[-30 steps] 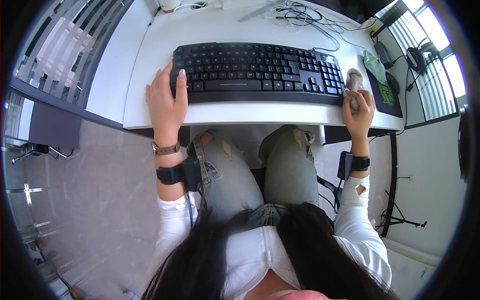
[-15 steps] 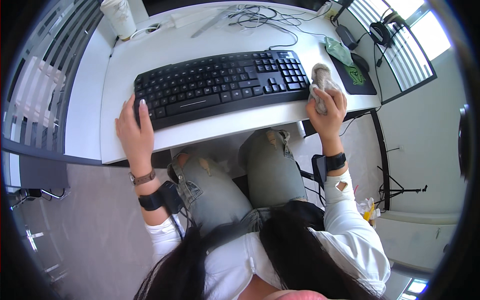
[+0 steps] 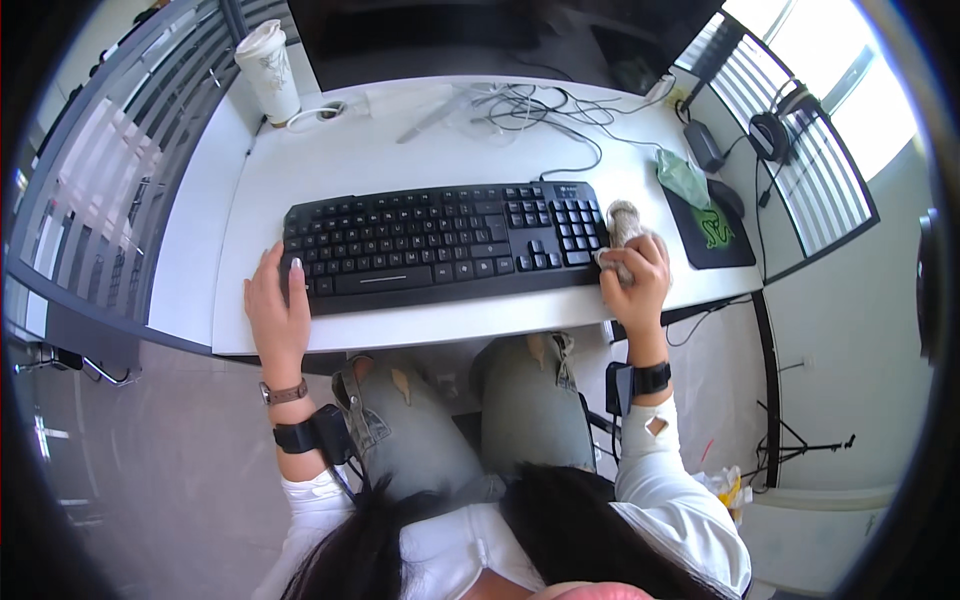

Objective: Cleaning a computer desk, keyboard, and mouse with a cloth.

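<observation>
A black keyboard (image 3: pixel 385 243) lies near the front edge of the white desk. At its left end is my left hand (image 3: pixel 278 315), with the thumb over the front corner and the fingers along the side, gripping that end. My right hand (image 3: pixel 640 285) is closed on a bunched greyish-white cloth (image 3: pixel 624 220) against the keyboard's right end, by the number keys. Part of the cloth is hidden under the fingers.
A black mouse pad (image 3: pixel 712 245) with a green pattern carries a mouse (image 3: pixel 726 198) and a pale green crumpled wrapper (image 3: pixel 683 178). Tangled cables (image 3: pixel 545 112) lie below the dark monitor (image 3: pixel 500 45). A white cup (image 3: pixel 267 75) stands back left; headphones (image 3: pixel 768 135) hang at the right partition.
The view has tilted up and turned a little, so more of the monitor shows and the desk appears lower. Both hands keep their places at the keyboard's ends, the cloth still in the right.
</observation>
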{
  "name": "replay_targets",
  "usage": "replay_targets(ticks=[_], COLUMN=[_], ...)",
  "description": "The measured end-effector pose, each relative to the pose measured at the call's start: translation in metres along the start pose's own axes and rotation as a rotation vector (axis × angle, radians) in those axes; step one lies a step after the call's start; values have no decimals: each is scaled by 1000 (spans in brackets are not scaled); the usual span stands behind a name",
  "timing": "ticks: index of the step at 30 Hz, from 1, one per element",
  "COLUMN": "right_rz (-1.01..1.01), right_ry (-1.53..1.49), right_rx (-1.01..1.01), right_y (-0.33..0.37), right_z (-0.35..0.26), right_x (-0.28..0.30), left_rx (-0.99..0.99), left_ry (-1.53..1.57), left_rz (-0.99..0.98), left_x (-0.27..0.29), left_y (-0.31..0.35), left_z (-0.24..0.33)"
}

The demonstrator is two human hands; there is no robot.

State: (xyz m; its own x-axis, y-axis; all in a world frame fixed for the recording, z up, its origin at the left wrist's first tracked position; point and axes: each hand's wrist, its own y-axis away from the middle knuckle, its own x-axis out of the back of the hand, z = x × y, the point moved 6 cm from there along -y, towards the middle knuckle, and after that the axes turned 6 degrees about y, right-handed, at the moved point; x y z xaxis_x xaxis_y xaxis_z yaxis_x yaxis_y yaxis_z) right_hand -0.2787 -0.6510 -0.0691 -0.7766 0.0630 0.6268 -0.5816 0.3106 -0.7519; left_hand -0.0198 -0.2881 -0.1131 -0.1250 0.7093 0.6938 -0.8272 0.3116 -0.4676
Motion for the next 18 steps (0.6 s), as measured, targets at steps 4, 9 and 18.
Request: replay_targets(ticks=[4, 9, 18], right_rz=[-25, 60, -86], right_ry=[-19, 8, -21], right_rx=[32, -25, -44], right_y=[-3, 0, -18], right_z=[-5, -3, 2], right_x=[-3, 2, -13], left_rx=[-16, -37, -14], left_ry=[-40, -12, -15], left_rz=[0, -1, -20], left_x=[3, 2, 2], left_y=[1, -2, -1], left_z=[-4, 6, 3])
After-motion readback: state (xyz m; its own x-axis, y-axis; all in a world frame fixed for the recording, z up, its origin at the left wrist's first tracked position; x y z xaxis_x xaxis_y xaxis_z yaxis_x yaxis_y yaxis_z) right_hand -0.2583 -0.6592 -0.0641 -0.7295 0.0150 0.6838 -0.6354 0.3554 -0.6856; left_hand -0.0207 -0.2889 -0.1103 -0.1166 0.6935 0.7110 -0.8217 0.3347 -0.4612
